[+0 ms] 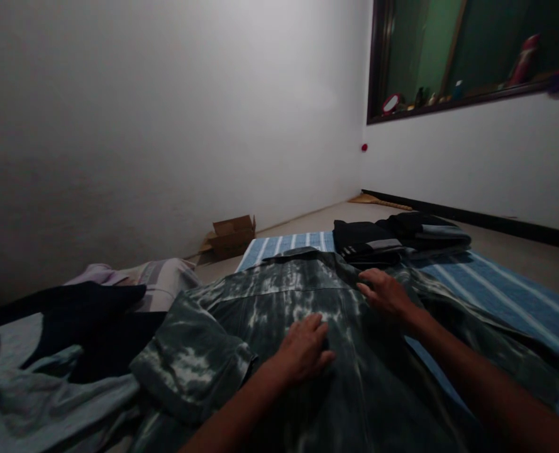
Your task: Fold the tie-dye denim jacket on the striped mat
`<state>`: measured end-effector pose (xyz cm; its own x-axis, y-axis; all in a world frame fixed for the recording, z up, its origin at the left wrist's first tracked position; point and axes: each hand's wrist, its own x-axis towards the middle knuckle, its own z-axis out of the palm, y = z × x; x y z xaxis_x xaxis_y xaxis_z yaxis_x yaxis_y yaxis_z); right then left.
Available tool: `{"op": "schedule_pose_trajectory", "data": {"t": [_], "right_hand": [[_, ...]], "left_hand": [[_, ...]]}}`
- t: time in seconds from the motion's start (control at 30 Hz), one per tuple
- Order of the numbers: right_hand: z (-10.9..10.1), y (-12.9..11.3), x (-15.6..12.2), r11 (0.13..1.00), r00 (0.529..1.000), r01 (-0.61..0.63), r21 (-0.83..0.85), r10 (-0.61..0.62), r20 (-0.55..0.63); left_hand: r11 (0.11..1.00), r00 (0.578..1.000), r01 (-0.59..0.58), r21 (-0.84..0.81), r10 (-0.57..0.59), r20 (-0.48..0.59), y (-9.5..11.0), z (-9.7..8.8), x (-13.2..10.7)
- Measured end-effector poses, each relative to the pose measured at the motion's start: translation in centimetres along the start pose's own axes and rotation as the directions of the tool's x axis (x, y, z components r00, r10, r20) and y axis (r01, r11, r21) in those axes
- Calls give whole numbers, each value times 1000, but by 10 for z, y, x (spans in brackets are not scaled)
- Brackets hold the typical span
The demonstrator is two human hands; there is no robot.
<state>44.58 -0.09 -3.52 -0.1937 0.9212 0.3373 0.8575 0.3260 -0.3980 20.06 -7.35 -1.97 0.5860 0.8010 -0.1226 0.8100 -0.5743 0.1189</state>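
— Shirt [270,302]: what does it look like?
— Dark green with pale tie-dye streaks, short-sleeved, spread flat with its collar toward the far end of the blue striped mat [505,283]. One sleeve lies folded at the mat's left edge.
— And the hands?
— Left hand [305,349] lies palm down on the middle of the shirt, fingers spread, no grip on anything. Right hand [385,292] rests flat near the collar, its fingers likewise loose on the cloth, clasping nothing.
— What crowds the edges?
— At the mat's far end, just past the collar, sits a stack of folded dark clothes [397,239]. Off the left edge lies a heap of loose clothes [71,340], dark and pale blue, touching the sleeve.
— Open room?
— The mat's right side shows bare stripes, with plain floor [519,251] beyond it up to the wall. A cardboard box [232,234] stands near the far left corner, well apart from the shirt.
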Motion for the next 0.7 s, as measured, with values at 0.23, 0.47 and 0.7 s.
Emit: {"op": "schedule_pose_trajectory", "data": {"t": [0.23, 0.47, 0.7], "right_hand": [[20, 21, 39, 994, 993, -97, -51, 101, 68], [22, 44, 57, 989, 977, -150, -14, 150, 149], [16, 54, 62, 983, 974, -185, -10, 185, 128]], "left_hand": [[989, 986, 140, -46, -144, -90, -12, 21, 110], [967, 943, 245, -67, -254, -215, -32, 21, 173], [945, 935, 287, -157, -312, -170, -43, 26, 207]]}}
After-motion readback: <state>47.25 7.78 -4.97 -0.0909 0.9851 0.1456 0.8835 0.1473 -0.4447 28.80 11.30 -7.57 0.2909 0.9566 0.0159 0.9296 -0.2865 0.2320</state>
